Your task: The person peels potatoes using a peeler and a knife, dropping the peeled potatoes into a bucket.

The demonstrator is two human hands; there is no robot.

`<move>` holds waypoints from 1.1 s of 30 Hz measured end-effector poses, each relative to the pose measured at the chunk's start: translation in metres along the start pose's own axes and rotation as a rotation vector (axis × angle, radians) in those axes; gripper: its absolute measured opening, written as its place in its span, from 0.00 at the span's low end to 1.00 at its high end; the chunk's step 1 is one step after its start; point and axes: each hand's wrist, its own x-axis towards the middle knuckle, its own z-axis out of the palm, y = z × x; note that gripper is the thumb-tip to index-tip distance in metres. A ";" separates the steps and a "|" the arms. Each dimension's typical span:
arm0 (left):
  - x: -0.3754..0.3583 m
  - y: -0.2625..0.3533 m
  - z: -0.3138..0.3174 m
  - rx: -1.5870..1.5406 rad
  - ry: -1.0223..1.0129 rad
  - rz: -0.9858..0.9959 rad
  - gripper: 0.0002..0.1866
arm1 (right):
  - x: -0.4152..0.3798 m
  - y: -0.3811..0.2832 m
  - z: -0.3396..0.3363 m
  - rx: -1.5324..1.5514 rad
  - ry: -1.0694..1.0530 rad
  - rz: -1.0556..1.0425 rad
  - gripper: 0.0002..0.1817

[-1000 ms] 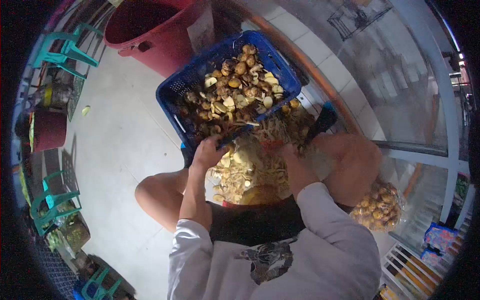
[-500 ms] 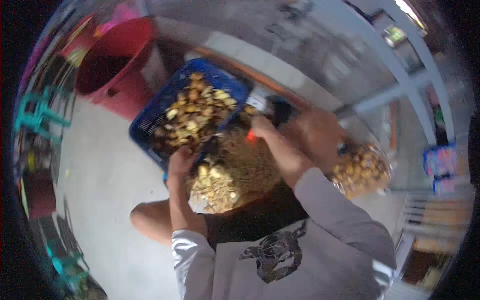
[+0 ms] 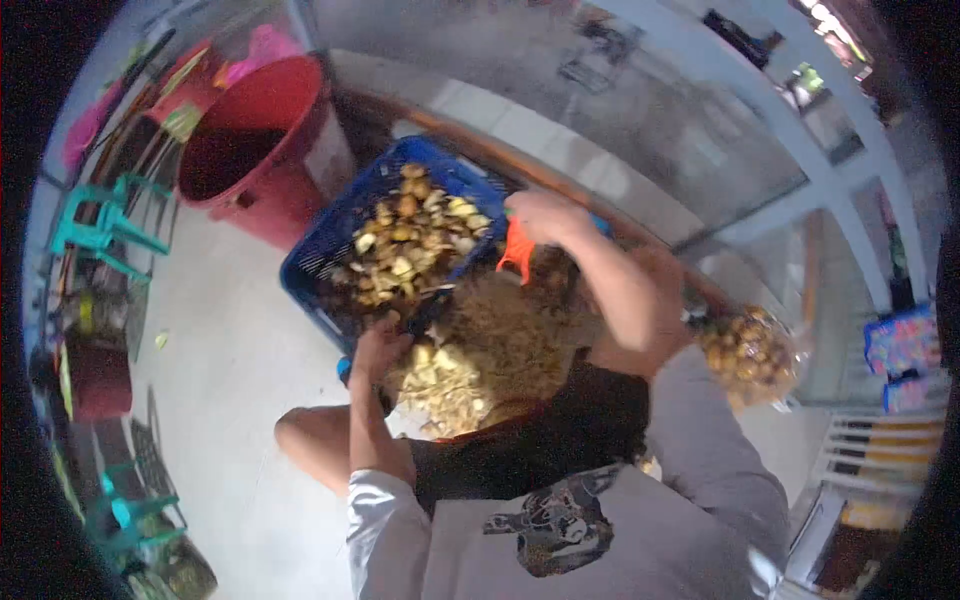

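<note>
My right hand is closed around an orange peeler, which points down toward me beside the right rim of the blue basket. Inside the basket lie brown potatoes and pale cut pieces among dark peelings. My left hand is at the basket's near edge, its fingers bent downward; what they hold, if anything, is hidden. Close to my lap sits a heap of pale yellow peeled pieces, with a brownish, stringy heap to its right.
A large red bin stands beyond the basket on the left. To my right is a clear bag of potatoes. Turquoise stools line the far left. A low ledge and glass panels run behind the basket.
My right hand has moved up and away from the brownish heap, showing more of the orange peeler. My left hand remains by the basket's near edge. The whole view has shifted slightly.
</note>
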 end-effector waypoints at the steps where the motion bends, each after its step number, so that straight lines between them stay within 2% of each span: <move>1: 0.004 -0.002 0.003 0.004 -0.019 -0.055 0.28 | 0.001 0.003 -0.009 -0.025 0.081 -0.145 0.16; 2: 0.008 -0.002 0.003 0.122 -0.028 -0.165 0.29 | 0.001 0.001 -0.020 0.009 0.125 -0.158 0.18; 3: 0.024 -0.043 0.013 0.006 -0.014 -0.003 0.28 | -0.004 -0.002 -0.035 0.080 0.085 -0.177 0.20; 5: 0.030 -0.035 0.008 0.033 0.005 -0.025 0.27 | -0.005 0.005 -0.044 0.145 0.044 -0.207 0.21; 7: 0.049 -0.030 0.005 0.002 -0.023 -0.014 0.24 | 0.002 0.014 -0.038 0.095 0.178 -0.047 0.21; 11: 0.102 -0.017 -0.008 0.035 0.014 -0.110 0.23 | -0.009 -0.024 -0.092 0.117 0.270 0.033 0.25; 14: 0.147 -0.012 -0.013 -0.032 0.019 -0.201 0.22 | 0.006 -0.019 -0.090 0.212 0.191 0.098 0.25; 16: 0.194 -0.027 -0.003 0.301 0.243 0.040 0.19 | 0.007 -0.017 -0.090 0.172 0.163 0.089 0.27; 17: 0.211 -0.010 -0.006 0.296 0.237 0.043 0.19 | 0.008 -0.016 -0.089 0.125 0.140 0.070 0.28; 18: 0.223 0.017 -0.009 0.332 0.127 -0.133 0.20 | 0.009 -0.016 -0.088 0.122 0.135 0.077 0.28; 20: 0.245 0.031 0.001 0.361 0.013 -0.303 0.21 | 0.012 -0.015 -0.086 0.148 0.046 0.112 0.31; 22: 0.273 0.023 0.021 0.524 0.151 -0.156 0.28 | 0.016 -0.006 -0.073 0.136 0.067 0.074 0.32; 23: 0.293 0.017 0.022 0.469 0.030 -0.228 0.34 | 0.016 -0.013 -0.079 0.121 -0.007 0.104 0.31; 24: 0.305 0.010 0.025 0.463 0.035 -0.221 0.34 | 0.016 -0.016 -0.081 0.107 -0.081 0.131 0.30; 25: 0.307 0.011 0.024 0.449 0.042 -0.282 0.35 | 0.014 -0.015 -0.076 0.070 -0.027 0.096 0.29; 27: 0.308 0.012 0.022 0.419 0.051 -0.409 0.38 | 0.014 -0.012 -0.073 0.085 -0.068 0.094 0.29; 28: 0.308 0.013 0.014 0.415 0.053 -0.406 0.38 | 0.014 -0.011 -0.072 0.104 -0.112 0.092 0.29; 30: 0.305 0.015 -0.009 0.578 -0.186 -0.206 0.40 | 0.014 -0.010 -0.069 0.097 -0.079 0.086 0.29; 31: 0.298 0.014 -0.010 0.610 -0.165 -0.121 0.40 | 0.014 -0.013 -0.072 0.071 -0.105 0.093 0.29; 32: 0.302 0.010 -0.008 0.616 -0.160 -0.124 0.40 | 0.014 -0.016 -0.073 0.049 -0.129 0.098 0.29; 33: 0.304 0.007 -0.001 0.758 -0.191 -0.124 0.39 | 0.013 -0.017 -0.068 0.055 -0.126 0.096 0.29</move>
